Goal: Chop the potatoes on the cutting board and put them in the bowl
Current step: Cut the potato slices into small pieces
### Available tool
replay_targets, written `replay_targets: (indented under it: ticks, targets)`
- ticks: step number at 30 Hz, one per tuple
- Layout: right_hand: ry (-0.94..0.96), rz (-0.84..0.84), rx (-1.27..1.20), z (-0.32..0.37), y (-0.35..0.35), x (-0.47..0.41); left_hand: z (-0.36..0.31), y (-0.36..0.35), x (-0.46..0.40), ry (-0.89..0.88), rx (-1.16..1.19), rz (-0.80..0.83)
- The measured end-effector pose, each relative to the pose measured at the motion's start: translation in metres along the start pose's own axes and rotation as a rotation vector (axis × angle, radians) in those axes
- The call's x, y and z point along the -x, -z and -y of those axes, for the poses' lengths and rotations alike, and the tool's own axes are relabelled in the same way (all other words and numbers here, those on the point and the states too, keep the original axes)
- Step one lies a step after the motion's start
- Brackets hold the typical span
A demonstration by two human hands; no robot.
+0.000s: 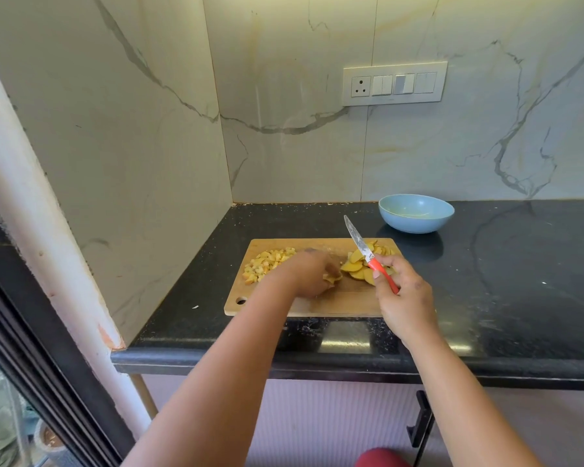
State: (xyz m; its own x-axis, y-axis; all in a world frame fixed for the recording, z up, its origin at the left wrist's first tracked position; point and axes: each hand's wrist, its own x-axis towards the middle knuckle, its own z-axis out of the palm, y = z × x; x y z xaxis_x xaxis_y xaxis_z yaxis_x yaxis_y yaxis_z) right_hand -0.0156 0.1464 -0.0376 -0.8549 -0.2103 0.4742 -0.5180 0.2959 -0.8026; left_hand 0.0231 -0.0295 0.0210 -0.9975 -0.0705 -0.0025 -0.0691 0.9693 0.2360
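A wooden cutting board (pixel 338 301) lies on the black counter. Diced potato pieces (pixel 267 262) are heaped at its far left. A pile of potato slices (pixel 359 267) sits at its far right. My left hand (pixel 309 274) is over the middle of the board, its fingers curled round a few potato slices (pixel 331 279). My right hand (pixel 402 298) grips the red handle of a knife (pixel 368 252), whose blade points up and away above the slices. A light blue bowl (pixel 416 213) stands behind the board at the right, with nothing visible in it.
The black counter (pixel 520 281) runs on to the right. Marble walls close the corner at the left and back, with a switch panel (pixel 394 83) on the back wall. The counter's front edge is just below the board.
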Motion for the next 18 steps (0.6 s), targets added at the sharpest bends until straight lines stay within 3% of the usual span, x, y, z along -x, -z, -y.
replay_targets:
  ticks: [4,8,12,18]
  targets:
    - [0.069,-0.026,0.137,0.006,0.004,0.01,0.005,-0.001,0.007,0.022,0.047,-0.024]
    - [0.155,0.0,0.386,0.013,0.008,0.03,0.001,-0.025,0.018,0.117,0.027,-0.194]
    - [0.126,0.11,0.539,0.021,0.005,0.037,-0.002,-0.046,0.021,0.152,0.021,-0.295]
    - [0.134,0.171,0.556,0.031,0.001,0.039,0.01,-0.047,0.015,0.103,0.081,-0.3]
